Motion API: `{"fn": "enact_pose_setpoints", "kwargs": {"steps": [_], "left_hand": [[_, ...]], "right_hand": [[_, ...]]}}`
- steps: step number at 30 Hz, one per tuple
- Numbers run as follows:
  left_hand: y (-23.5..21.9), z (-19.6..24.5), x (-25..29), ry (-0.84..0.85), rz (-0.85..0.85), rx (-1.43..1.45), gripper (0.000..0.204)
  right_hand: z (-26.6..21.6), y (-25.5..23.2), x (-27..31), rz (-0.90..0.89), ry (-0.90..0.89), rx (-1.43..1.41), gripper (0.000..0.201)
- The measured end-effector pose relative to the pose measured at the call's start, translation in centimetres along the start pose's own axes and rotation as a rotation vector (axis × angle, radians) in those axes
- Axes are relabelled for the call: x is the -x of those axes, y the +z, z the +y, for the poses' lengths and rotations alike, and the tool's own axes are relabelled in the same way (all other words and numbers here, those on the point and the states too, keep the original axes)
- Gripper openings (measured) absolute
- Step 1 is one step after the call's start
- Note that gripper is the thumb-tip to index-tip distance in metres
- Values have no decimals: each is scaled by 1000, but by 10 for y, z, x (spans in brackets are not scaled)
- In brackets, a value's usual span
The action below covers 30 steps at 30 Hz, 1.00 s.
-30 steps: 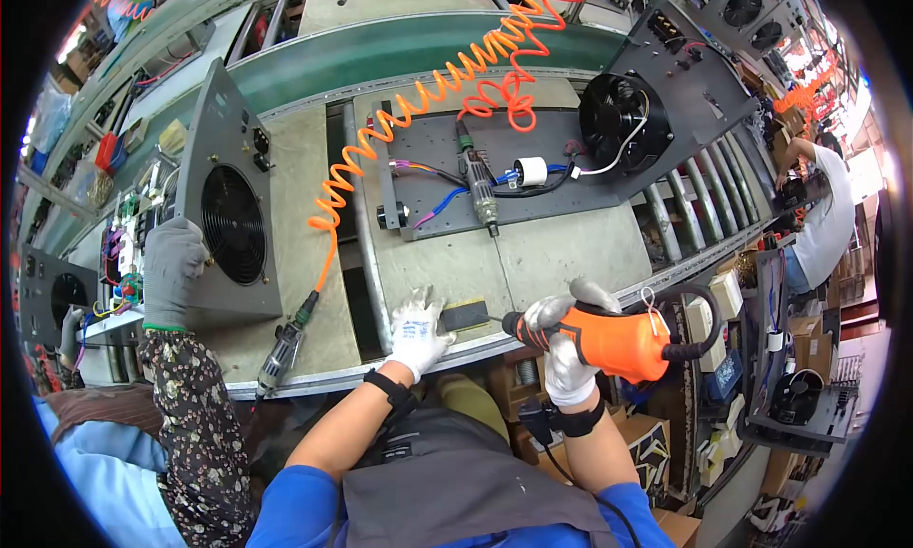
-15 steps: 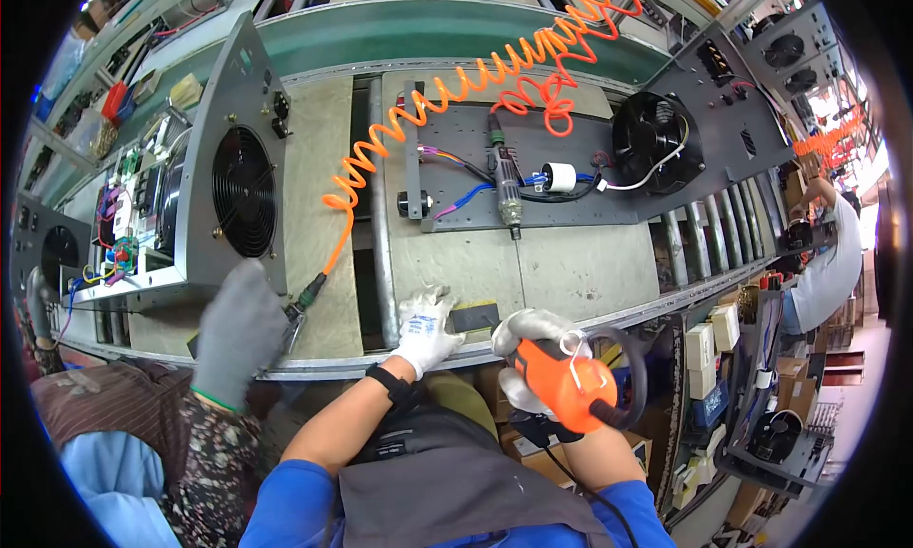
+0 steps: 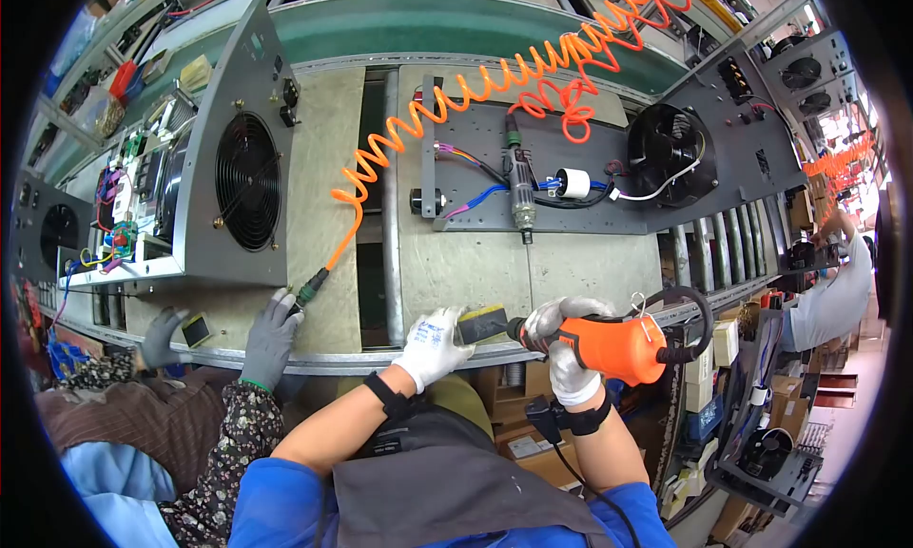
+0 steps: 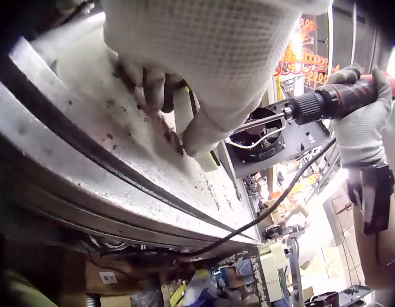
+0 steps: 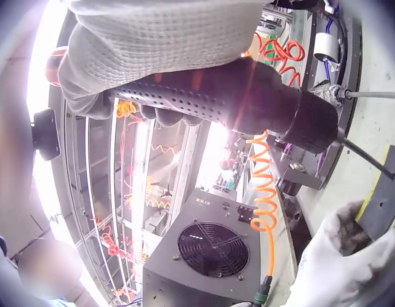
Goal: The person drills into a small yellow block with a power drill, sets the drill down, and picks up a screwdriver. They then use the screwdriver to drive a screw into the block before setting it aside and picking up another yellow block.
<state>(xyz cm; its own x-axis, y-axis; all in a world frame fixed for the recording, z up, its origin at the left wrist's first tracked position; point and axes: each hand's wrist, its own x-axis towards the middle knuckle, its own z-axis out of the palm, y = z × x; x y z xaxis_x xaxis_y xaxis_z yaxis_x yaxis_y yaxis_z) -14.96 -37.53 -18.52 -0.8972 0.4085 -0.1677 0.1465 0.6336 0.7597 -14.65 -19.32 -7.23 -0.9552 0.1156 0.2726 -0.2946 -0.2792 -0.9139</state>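
My white-gloved left hand point(image 3: 434, 346) holds a small dark block point(image 3: 482, 325) with a yellow edge near the table's front edge, thumb and fingers at its left end. My right hand point(image 3: 573, 382), also gloved, grips an orange-and-black power screwdriver point(image 3: 620, 348) at the right. Its black chuck point(image 5: 312, 121) points left, and a long thin bit point(image 5: 367, 158) runs to the block, its tip overlapping the block's face in the right wrist view. A black cord loops from the tool's rear end.
Behind lies a grey metal chassis point(image 3: 580, 217) with a fan point(image 3: 670, 153), wires and an air screwdriver point(image 3: 522, 192). An orange coiled hose point(image 3: 447, 106) crosses above. At left stand another fan unit point(image 3: 204, 239) and a neighbour's grey-gloved hand point(image 3: 271, 344). Rollers point(image 3: 718, 244) lie at right.
My right hand swung the screwdriver toward me, then back pointing left. The block, flat beside my left hand before, is now tilted in its grasp. The neighbour's hand moved down from the fan unit.
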Motion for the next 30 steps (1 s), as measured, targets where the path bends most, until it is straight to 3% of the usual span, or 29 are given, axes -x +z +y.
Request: {"fn": "enact_pose_setpoints", "kwargs": {"steps": [1,3,4,6,7,9,13,17,18,19,24,25,27,28,29,30], "left_hand": [[-3,4,2,5,1,-4,61],[-12,13,4,-149,-58,113,65],[-17,17,1,-143,-60,109,65],[-29,24,-8,-445,-336,479,72],[-24,20,-9,-437,-333,475,72],[-10,14,-7,-172,-148,417,76],[-1,9,-2,-208,-226,410,68],[-1,18,-13,-99,-200,330,66],[-1,21,-17,-104,-198,330,66],[-2,25,-23,-91,-203,277,65],[10,15,-24,-84,-190,228,64],[11,13,-24,-149,-190,179,65],[11,9,-25,-219,-199,130,66],[7,10,-27,-232,-230,126,66],[3,12,-32,-235,-249,120,67],[-2,15,-32,-226,-280,126,67]], "right_hand": [[0,1,0,2,-6,-1,42],[-1,2,-1,79,6,-76,51],[1,-5,1,24,19,-69,59],[1,-1,4,44,25,-107,59],[2,2,3,56,33,-144,60],[4,4,6,45,-16,-117,60],[-2,7,8,156,81,-106,59],[-11,7,13,41,-1,-97,50],[-15,8,14,67,-67,205,48],[-24,1,10,-49,-112,434,49],[-35,12,10,120,-60,158,48],[-41,14,8,122,-58,156,48],[-62,21,4,139,-172,76,50],[-75,23,3,165,-146,96,55],[-77,16,-5,61,-286,113,47],[-77,15,-6,76,-253,81,49]]}}
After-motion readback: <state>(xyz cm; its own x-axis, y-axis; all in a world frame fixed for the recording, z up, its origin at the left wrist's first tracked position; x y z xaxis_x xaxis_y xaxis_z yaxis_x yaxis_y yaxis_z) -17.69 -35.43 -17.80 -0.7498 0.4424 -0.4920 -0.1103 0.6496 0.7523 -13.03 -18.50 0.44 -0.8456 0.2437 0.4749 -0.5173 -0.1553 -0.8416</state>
